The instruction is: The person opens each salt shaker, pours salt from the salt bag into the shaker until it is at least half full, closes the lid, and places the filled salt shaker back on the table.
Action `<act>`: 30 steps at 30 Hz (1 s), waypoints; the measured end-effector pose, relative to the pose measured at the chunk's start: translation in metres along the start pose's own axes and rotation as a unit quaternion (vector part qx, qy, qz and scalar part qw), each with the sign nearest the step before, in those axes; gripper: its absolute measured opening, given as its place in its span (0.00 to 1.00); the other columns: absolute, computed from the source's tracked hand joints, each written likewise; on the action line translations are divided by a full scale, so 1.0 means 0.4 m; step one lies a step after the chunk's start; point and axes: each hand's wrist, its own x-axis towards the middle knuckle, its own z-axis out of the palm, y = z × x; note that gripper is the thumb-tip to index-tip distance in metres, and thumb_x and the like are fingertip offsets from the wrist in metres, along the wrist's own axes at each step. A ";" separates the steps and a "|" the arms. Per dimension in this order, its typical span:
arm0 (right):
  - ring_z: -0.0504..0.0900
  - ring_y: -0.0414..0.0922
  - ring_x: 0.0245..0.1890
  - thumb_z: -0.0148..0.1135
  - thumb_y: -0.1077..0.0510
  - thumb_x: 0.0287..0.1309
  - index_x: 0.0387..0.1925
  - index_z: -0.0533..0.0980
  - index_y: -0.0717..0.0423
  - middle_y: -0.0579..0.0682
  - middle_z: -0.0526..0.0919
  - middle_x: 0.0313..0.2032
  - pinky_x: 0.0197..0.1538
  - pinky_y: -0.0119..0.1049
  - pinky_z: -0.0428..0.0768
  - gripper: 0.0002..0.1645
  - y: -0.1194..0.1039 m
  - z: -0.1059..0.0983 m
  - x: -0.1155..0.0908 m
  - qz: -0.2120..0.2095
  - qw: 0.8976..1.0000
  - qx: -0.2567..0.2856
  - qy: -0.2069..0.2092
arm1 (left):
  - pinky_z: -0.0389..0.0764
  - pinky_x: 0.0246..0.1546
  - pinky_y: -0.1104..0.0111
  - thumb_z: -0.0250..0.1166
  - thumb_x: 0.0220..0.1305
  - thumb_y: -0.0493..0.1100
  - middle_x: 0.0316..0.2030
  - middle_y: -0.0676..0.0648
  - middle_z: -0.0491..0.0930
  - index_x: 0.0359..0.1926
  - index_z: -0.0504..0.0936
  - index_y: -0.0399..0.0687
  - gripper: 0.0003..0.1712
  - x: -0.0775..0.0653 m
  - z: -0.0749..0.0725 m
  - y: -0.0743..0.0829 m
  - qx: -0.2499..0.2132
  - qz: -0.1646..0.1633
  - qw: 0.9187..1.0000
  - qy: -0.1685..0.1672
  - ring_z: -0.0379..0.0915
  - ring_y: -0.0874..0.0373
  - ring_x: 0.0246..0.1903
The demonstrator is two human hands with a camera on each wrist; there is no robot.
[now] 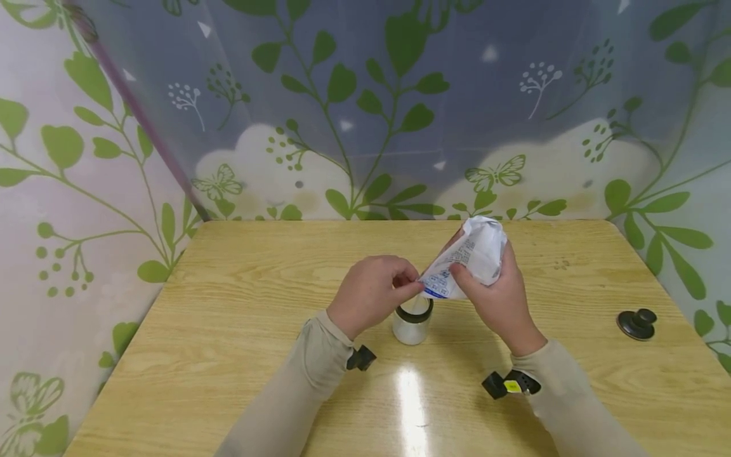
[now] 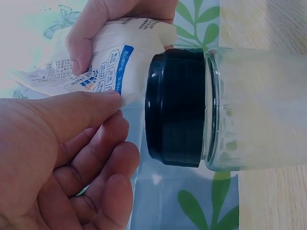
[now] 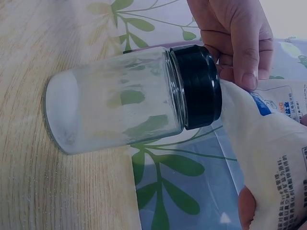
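A glass jar (image 1: 410, 332) with a black collar (image 2: 177, 108) stands upright on the table, a white layer (image 3: 64, 112) at its bottom. Above its mouth a white printed plastic bag (image 1: 484, 252) is tilted down to the left. My right hand (image 1: 499, 308) grips the bag's body, thumb across its front. Between thumb and index finger, my left hand (image 1: 371, 293) pinches the bag's lower corner, close over the jar's rim. The other left fingers curl loosely below. In the right wrist view, the bag's end meets the black collar.
A round black lid (image 1: 636, 324) with a knob lies at the right of the wooden table (image 1: 240, 355). Patterned cloth (image 1: 354, 95) with green leaves hangs behind the table and along both sides. Small pale specks dot the wood near the jar.
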 end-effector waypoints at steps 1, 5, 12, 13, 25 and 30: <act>0.82 0.42 0.45 0.67 0.61 0.66 0.70 0.60 0.58 0.52 0.78 0.50 0.40 0.31 0.83 0.37 0.000 0.000 0.000 -0.001 1.000 0.000 0.000 | 0.78 0.31 0.71 0.72 0.68 0.48 0.29 0.59 0.84 0.36 0.89 0.52 0.07 -0.001 0.000 0.000 0.001 0.000 1.000 0.001 0.76 0.68 0.27; 0.82 0.42 0.45 0.68 0.61 0.66 0.70 0.60 0.59 0.52 0.78 0.50 0.40 0.31 0.84 0.38 0.001 0.001 -0.001 -0.003 1.000 0.004 -0.002 | 0.78 0.32 0.71 0.72 0.68 0.49 0.29 0.59 0.84 0.36 0.89 0.52 0.07 -0.002 0.001 0.000 0.005 -0.001 1.000 0.003 0.76 0.68 0.27; 0.81 0.41 0.45 0.68 0.60 0.66 0.70 0.59 0.59 0.53 0.78 0.51 0.40 0.30 0.83 0.38 -0.002 -0.001 -0.003 0.000 1.000 -0.005 0.000 | 0.78 0.31 0.71 0.72 0.68 0.48 0.29 0.59 0.84 0.36 0.89 0.52 0.07 -0.003 0.000 0.002 0.005 0.002 1.000 0.004 0.76 0.68 0.27; 0.82 0.41 0.45 0.68 0.60 0.66 0.71 0.59 0.59 0.53 0.78 0.51 0.40 0.30 0.83 0.38 -0.002 -0.001 -0.003 0.000 1.000 -0.007 0.000 | 0.78 0.31 0.71 0.72 0.68 0.48 0.29 0.59 0.84 0.36 0.89 0.52 0.06 -0.003 0.000 0.002 0.006 0.003 1.000 0.005 0.76 0.68 0.27; 0.82 0.40 0.46 0.67 0.60 0.66 0.71 0.58 0.59 0.54 0.78 0.52 0.41 0.30 0.83 0.39 -0.002 -0.002 -0.004 -0.004 1.000 -0.014 0.001 | 0.78 0.31 0.70 0.72 0.68 0.48 0.29 0.59 0.84 0.36 0.89 0.52 0.07 -0.002 0.002 0.001 0.009 0.001 1.000 0.006 0.76 0.68 0.27; 0.82 0.41 0.47 0.68 0.60 0.66 0.71 0.59 0.58 0.53 0.78 0.51 0.41 0.30 0.83 0.39 -0.002 -0.002 -0.003 -0.004 1.000 -0.009 0.000 | 0.77 0.31 0.70 0.72 0.68 0.49 0.29 0.59 0.84 0.36 0.89 0.52 0.07 -0.001 0.003 0.001 0.012 -0.001 1.000 0.007 0.76 0.68 0.27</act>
